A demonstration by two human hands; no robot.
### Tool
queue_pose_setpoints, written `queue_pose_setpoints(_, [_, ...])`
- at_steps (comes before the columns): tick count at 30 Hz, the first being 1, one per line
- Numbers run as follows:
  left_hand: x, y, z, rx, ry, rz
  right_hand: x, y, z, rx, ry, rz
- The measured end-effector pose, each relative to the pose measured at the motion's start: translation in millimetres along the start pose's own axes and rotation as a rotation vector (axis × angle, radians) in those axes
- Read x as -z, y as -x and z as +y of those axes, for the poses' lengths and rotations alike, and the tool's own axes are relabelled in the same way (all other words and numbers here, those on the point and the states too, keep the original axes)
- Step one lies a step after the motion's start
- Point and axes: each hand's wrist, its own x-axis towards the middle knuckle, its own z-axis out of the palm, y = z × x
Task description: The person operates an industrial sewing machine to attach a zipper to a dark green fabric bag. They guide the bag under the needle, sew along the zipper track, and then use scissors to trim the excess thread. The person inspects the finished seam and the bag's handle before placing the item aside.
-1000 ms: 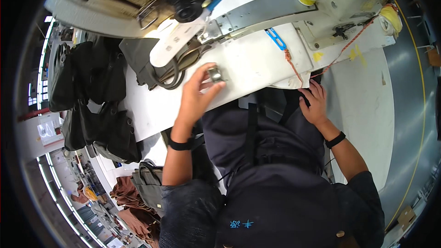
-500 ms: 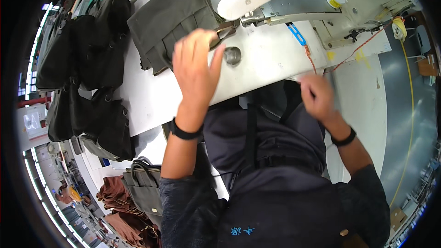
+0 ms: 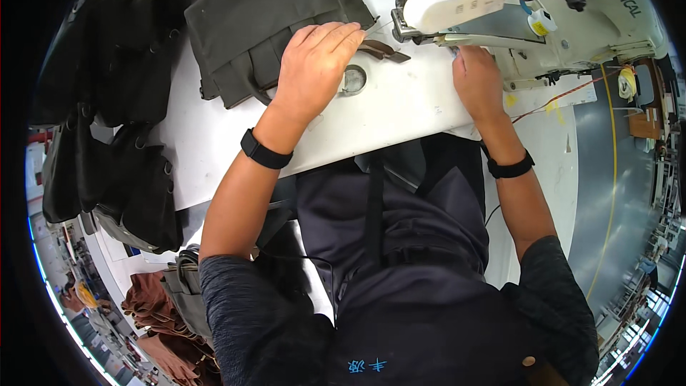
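A dark olive fabric bag (image 3: pixel 250 21) lies on the white sewing table to the left of the machine. My left hand (image 3: pixel 318 64) is closed at its right edge, fingers together and curled over it. A brown strap-like end (image 3: pixel 386 50) sticks out past those fingers. Thin thread stretches from the bag's corner toward the sewing machine (image 3: pixel 457 7). Under the machine arm, my right hand (image 3: pixel 477 80) is closed round blue thread snips (image 3: pixel 454 50), mostly hidden by the fingers. Below my left fingers is a round metal disc (image 3: pixel 354 80) at the tabletop.
Several black bags (image 3: pixel 128 50) hang or lie piled along the table's left side. Brown bags (image 3: pixel 153 300) and another olive bag (image 3: pixel 187 293) are at the lower left. A red cord (image 3: pixel 554 100) crosses the right side. The table's front edge (image 3: pixel 371 149) faces my apron.
My right hand has moved up and forward from the table's front edge onto the blue snips. My left hand has stayed at the bag's edge. The bag appears shifted left as the view moved.
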Motion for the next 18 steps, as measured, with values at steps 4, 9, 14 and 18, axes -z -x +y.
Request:
queue_pose_setpoints(4, [-1.7,13.2,-13.6,0.027,-0.030,-0.084,3.2,6.2,-21.6,-0.150,-0.356,0.034])
queue_pose_setpoints(9, [8.5,15.7,-10.1,0.112,-0.004,-0.083,23.9,-3.2,-92.2,-0.597,-1.140,-0.304])
queue_pose_setpoints(14, [27.9,28.9,-4.2,0.326,-0.017,-0.104,9.8,-21.2,-130.7,-0.588,-1.283,-0.288])
queue_pose_setpoints(18, [38.2,38.7,-6.9,0.351,-0.031,-0.111,-5.1,-34.9,-144.7,-0.573,-1.226,-0.247])
